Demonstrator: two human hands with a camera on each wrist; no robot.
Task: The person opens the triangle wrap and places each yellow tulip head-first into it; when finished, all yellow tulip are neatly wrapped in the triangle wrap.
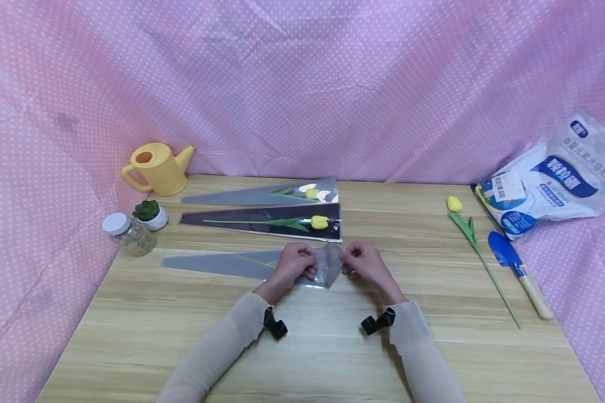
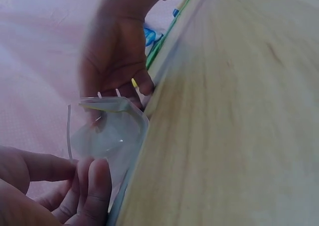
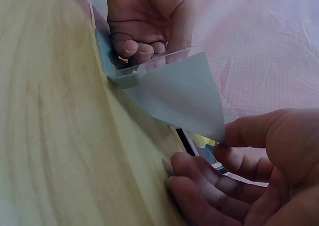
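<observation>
Your hands are both pinching, right at the centre of the frame: the left hand (image 1: pixel 296 261) grips the clear-and-grey sleeve (image 1: pixel 247 265) just short of its wide end, and the right hand (image 1: pixel 365 262) pinches a corner of that end between thumb and finger. In the left wrist view, you can see the mouth standing apart between them.

The sleeve lies low across the middle of the surface (image 1: pixel 312 358), its long axis running left to right, narrow tip to the left, mouth to the right.

The relation to watch, I'd judge, is between that mouth and the loose tulip (image 1: pixel 471 238), which lies right of centre, well apart from both hands; your right hand is the nearer. Its yellow head points to the top of the frame, and its stem slants down to the lower right, so its axis runs steeply across the sleeve's rather than along it. The blue trowel (image 1: pixel 519 272) lies just beside it, further right, slanting much the same way.
</observation>
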